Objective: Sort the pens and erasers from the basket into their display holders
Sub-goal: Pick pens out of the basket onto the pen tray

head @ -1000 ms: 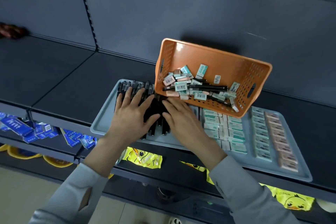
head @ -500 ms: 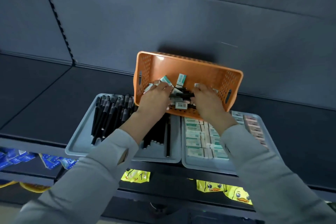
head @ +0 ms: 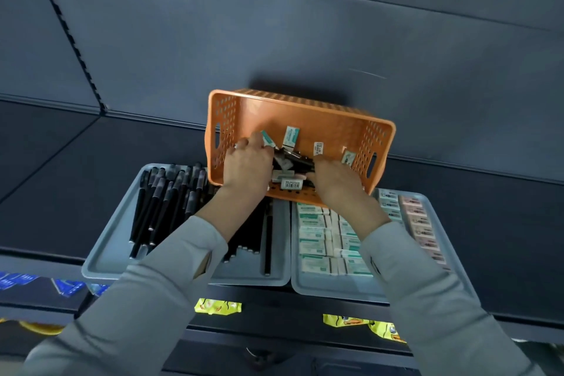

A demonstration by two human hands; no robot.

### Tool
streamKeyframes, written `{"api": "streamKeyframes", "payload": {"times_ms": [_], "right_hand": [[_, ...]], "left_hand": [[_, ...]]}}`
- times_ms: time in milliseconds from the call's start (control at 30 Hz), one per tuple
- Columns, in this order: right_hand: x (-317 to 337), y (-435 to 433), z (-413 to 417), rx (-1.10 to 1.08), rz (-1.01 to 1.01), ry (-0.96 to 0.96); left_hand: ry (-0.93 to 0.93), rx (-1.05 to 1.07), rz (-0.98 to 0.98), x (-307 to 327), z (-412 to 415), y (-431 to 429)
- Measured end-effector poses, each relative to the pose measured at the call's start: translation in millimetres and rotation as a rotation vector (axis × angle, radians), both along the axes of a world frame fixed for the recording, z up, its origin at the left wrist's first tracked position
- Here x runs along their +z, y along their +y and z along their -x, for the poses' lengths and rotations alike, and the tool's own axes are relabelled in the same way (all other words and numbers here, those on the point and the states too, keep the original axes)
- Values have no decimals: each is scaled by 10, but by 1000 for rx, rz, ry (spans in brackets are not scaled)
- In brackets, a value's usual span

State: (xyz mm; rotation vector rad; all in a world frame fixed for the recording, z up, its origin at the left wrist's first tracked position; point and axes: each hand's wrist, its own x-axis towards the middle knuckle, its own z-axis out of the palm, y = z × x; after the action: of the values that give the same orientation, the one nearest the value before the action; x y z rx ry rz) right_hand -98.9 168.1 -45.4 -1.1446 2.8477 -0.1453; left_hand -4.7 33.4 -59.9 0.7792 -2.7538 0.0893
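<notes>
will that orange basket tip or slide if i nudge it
Probably: the orange basket sits tilted, its lower edge apparently resting on the grey trays, so a nudge could slide or tip it. Its perforated plastic walls look light yet stiff. The loose erasers inside would likely tumble forward.

The basket [head: 305,114] sits behind the pen tray [head: 106,262], left, and eraser tray [head: 329,288], right.

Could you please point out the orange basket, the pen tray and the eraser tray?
Orange perforated plastic basket [head: 320,120]: head view, bare inner base.
Grey plastic tray of black pens [head: 113,256]: head view, bare front-left corner.
Grey plastic tray of erasers [head: 329,287]: head view, bare front edge.
</notes>
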Motion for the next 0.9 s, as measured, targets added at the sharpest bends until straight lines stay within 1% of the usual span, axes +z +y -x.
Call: {"api": "streamKeyframes", "payload": {"times_ms": [67, 167, 267, 333, 400, 500, 567, 600, 633, 667, 700, 800, 833, 867, 900], "right_hand": [[-37, 56, -5, -56, 39, 49], [-87, 133, -57, -133, 118, 34], [-133, 140, -112, -163, 170, -1], [-127, 153, -120, -173, 241, -25], [-66, 177, -114, -153, 323, -19], [56, 173, -97, -125, 357, -36], [117, 163, -81, -146, 375, -69], [141, 166, -75, -161, 391, -82], [157, 176, -74, -176, 411, -94], [170, 191, -78, -183, 431, -104], [180, 205, -82, -181, 444, -110], [209, 252, -115, -160, 444, -85], [215, 267, -121, -154, 436, -58], [221, 288, -132, -154, 429, -34], [223, 306, -146, -165, 430, -26]], "left_hand": [[-46, 45, 28, -9, 29, 18], [-115, 82, 57, 23, 103, 18], [-148, 55, 104, 76, 180, 1], [-147, 24, 112, 65, 211, -6], [-141, 4, 110, 36, 229, -5], [-182, 0, 63, 67, 253, -38], [-214, -8, 37, 100, 262, -60], [-200, -17, 15, 111, 261, -71], [-157, -30, -17, 107, 254, -85], [-75, -48, -51, 101, 233, -92], [53, -80, -88, 89, 206, -94], [523, -189, -207, 99, 104, -36], [603, -210, -240, 109, 86, -20], [612, -232, -257, 105, 82, -9], [573, -263, -249, 86, 89, 0]]}}
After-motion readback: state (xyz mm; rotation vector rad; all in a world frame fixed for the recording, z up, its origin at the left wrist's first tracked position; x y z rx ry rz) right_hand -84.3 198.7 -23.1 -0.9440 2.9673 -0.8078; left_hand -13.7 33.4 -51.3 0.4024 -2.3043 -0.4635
